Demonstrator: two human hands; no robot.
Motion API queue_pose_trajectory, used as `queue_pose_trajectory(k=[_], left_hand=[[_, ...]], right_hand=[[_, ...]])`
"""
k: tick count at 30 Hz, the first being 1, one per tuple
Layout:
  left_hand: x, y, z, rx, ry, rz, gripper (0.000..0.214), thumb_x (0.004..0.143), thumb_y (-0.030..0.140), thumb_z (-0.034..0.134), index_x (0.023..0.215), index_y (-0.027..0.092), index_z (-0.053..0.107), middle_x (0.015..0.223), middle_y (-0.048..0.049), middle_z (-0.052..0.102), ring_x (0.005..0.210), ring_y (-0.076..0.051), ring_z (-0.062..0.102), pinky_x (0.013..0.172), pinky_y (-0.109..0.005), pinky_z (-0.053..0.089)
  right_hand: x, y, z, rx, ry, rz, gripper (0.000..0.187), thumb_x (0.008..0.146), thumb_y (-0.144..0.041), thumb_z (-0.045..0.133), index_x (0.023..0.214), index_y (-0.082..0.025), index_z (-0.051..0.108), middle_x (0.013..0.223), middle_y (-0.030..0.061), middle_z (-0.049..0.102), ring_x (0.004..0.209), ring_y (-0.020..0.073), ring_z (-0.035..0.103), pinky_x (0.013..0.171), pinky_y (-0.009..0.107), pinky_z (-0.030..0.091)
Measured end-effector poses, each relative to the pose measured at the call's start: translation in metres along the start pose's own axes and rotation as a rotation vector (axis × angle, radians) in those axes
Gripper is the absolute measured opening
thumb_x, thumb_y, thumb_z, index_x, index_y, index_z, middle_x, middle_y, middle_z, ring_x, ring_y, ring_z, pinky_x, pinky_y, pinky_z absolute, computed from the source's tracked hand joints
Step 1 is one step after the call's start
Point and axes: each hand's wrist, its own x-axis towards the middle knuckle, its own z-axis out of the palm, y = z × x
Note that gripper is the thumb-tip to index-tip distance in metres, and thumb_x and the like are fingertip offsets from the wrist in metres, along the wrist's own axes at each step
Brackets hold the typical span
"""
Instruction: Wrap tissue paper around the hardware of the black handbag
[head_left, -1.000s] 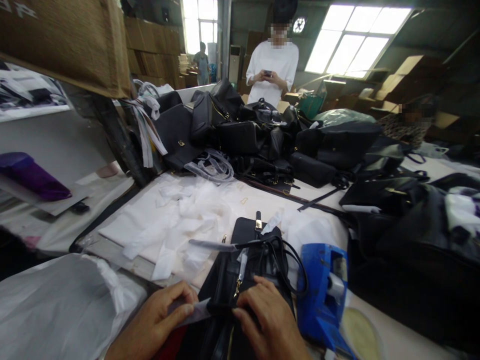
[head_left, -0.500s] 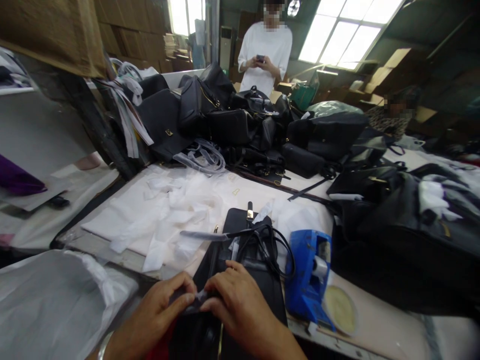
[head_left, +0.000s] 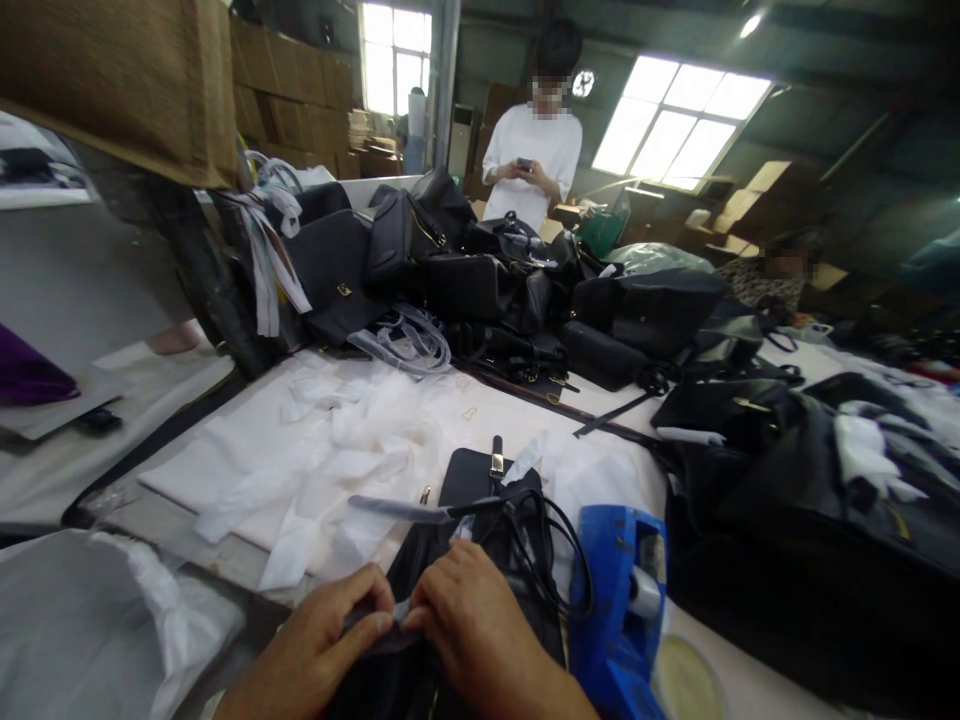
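Note:
A black leather bag [head_left: 469, 478] lies on the near edge of the table, partly covered by my hands. My left hand [head_left: 326, 640] pinches one end of a strip of clear plastic film [head_left: 400, 614] between thumb and fingers. Close beside it, my right hand [head_left: 469, 625] pinches the same film. Part of the film is hidden by my fingers, and it lies over something dark. Thin black straps [head_left: 559, 545] loop across the bag, and one strap end wears a plastic sleeve [head_left: 394, 509].
At the right stands a blue tape dispenser [head_left: 611, 560] beside a pale tape roll [head_left: 684, 680]. White tissue sheets [head_left: 337, 460] cover the table's left. Black bags [head_left: 461, 285] are heaped behind, more at right [head_left: 787, 520]. A person [head_left: 532, 160] stands across, holding a phone.
The camera view has tilted up a little, so the scene sits lower. My hands keep their pinch on the film, nearly in the same place.

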Motion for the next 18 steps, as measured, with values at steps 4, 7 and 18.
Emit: queue_pose_trajectory(k=[4,7,18], left_hand=[[0.005,-0.004,0.0,0.013,0.013,0.002,0.025,0.094,0.042,0.045,0.081,0.023,0.055,0.079,0.0032,0.06,0.076,-0.018,0.056,0.07,-0.025,0.038],[0.009,-0.004,-0.005,0.044,0.042,-0.014,0.023,0.095,0.04,0.044,0.084,0.023,0.055,0.079,0.0037,0.059,0.076,-0.017,0.056,0.07,-0.025,0.038],[0.063,0.015,-0.002,0.236,0.195,0.239,0.019,0.098,0.027,0.039,0.088,0.023,0.055,0.089,-0.0016,0.061,0.086,-0.02,0.057,0.08,-0.031,0.04]], right_hand=[[-0.002,0.012,0.001,0.016,-0.035,-0.006,0.011,0.087,-0.028,0.066,0.096,-0.026,0.06,0.094,-0.0032,0.066,0.096,0.0173,0.058,0.108,0.036,0.025],[-0.001,0.02,-0.003,-0.007,0.008,0.029,0.009,0.088,-0.023,0.065,0.095,-0.026,0.06,0.093,-0.0029,0.065,0.095,0.0181,0.057,0.103,0.037,0.03],[0.024,0.029,-0.011,-0.126,0.226,0.206,0.032,0.088,-0.014,0.061,0.118,-0.022,0.054,0.099,0.0034,0.065,0.089,0.0234,0.057,0.08,0.035,0.04]])
